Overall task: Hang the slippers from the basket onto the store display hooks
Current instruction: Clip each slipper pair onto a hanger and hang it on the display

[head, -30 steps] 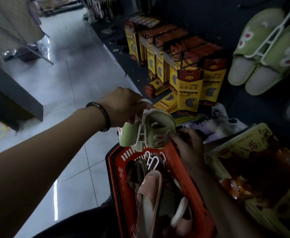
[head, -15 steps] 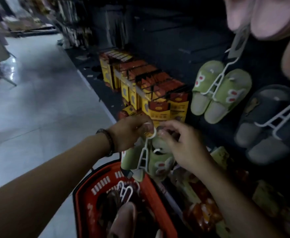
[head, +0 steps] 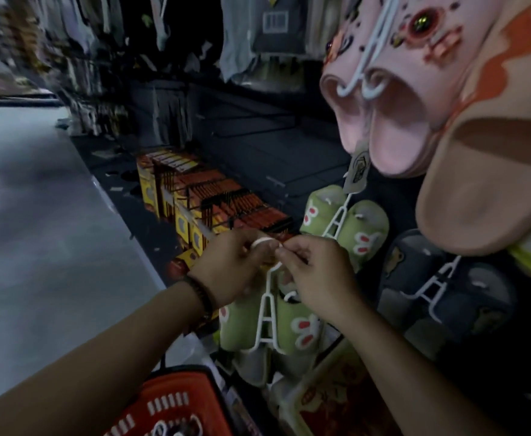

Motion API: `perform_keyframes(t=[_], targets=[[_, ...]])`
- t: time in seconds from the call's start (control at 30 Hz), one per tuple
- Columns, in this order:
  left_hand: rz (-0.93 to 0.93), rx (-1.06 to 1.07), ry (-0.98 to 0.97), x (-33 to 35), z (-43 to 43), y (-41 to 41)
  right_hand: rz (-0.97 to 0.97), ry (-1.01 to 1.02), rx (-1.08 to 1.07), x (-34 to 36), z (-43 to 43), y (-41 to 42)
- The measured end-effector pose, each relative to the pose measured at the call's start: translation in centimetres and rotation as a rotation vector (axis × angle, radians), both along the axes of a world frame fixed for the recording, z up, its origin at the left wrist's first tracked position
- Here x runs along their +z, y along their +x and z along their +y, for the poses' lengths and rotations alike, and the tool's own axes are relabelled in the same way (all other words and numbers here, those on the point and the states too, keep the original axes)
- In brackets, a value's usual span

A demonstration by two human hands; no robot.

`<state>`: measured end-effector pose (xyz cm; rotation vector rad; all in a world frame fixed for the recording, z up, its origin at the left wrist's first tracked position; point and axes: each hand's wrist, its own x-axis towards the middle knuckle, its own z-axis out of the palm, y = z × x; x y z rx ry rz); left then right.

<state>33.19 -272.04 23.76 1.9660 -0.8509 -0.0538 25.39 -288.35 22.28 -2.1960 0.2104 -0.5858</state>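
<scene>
A pair of green slippers (head: 292, 328) with rabbit prints hangs on a white plastic hanger (head: 265, 313) in front of me. My left hand (head: 229, 265) grips the hanger's hook loop at the top, and my right hand (head: 317, 272) pinches the same hook from the right. The red basket (head: 176, 401) sits below at the bottom edge with hangers inside. A matching green pair (head: 345, 228) hangs on the dark display wall just behind my hands.
Grey slippers (head: 440, 297) hang to the right, pink slippers (head: 383, 99) and a peach slipper (head: 484, 171) above them. Orange and yellow boxes (head: 201, 209) stand in rows on a low shelf to the left. Packaged goods (head: 330, 401) lie below. Pale tiled floor (head: 37, 215) stretches left.
The green pair has been lifted out of the basket and raised up to the display wall. My right hand left the basket and took the hook. My view tilted upward.
</scene>
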Motion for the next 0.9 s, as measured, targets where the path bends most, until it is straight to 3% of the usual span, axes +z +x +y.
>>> perform_keyframes(t=[0.1,0.17,0.3,0.4,0.53,0.67,0.9], targets=[[-0.04,0.257,-0.245,0.0,-1.7,-1.1,-0.148,0.01,-0.129,1.9,-0.2,1.1],[-0.057,0.307,-0.295,0.0,-2.8,-2.0,-0.194,0.035,-0.185,2.7,-0.3,1.9],[-0.2,0.411,-0.204,-0.5,-3.8,-2.7,-0.197,0.026,-0.269,4.0,0.0,3.4],[-0.175,0.512,-0.069,-1.1,-3.7,-2.7,-0.146,-0.017,-0.366,4.7,-0.8,4.5],[-0.09,0.311,0.03,-2.0,-4.1,-2.0,-0.116,0.125,-0.455,5.2,-1.6,5.9],[0.02,0.069,0.046,-1.2,-5.7,-1.4,-0.133,0.087,-0.549,5.9,-3.0,6.2],[0.014,-0.098,0.148,-2.3,-6.2,-1.5,-0.131,0.11,-0.611,4.8,-5.3,7.5]])
